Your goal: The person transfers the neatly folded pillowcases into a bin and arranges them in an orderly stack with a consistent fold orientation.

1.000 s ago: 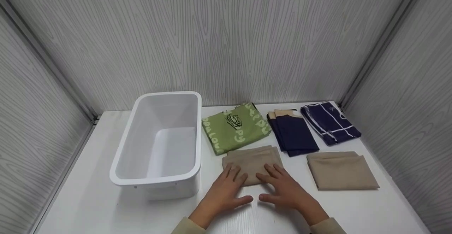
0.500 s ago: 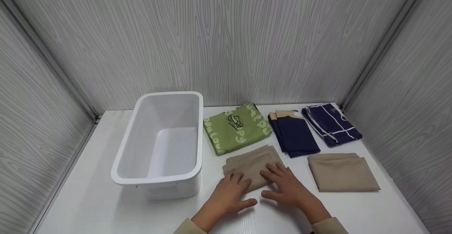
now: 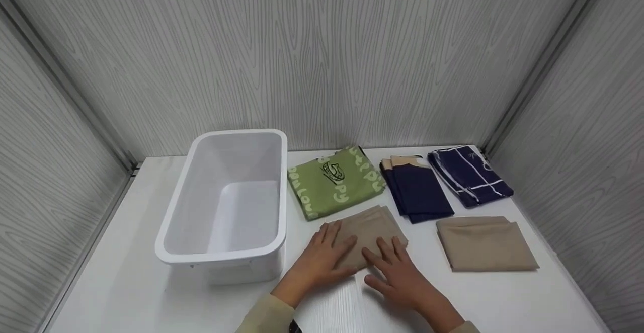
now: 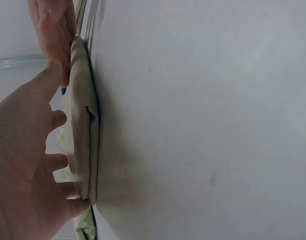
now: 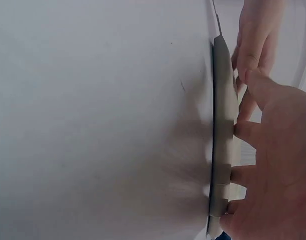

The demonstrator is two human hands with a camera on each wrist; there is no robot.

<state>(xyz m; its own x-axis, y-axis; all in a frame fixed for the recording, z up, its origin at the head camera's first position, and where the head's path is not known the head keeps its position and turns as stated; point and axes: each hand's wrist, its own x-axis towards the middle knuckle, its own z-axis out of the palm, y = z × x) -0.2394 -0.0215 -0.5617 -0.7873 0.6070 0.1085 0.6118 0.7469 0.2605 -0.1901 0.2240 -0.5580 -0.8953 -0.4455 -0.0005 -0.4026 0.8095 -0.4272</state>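
Left hand (image 3: 322, 258) has moved farther over the flat, layered beige cloth (image 3: 373, 226).

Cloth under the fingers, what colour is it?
The cloth is plain tan, clearest in the head view.

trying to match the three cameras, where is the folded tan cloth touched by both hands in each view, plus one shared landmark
Head: the folded tan cloth lies just right of centre, lower half.
Left wrist: the cloth, edge-on, left of centre.
Right wrist: the cloth, edge-on, right of centre.
Shared landmark: the bare left hand, lower middle in head, left edge in left wrist, top right in right wrist.
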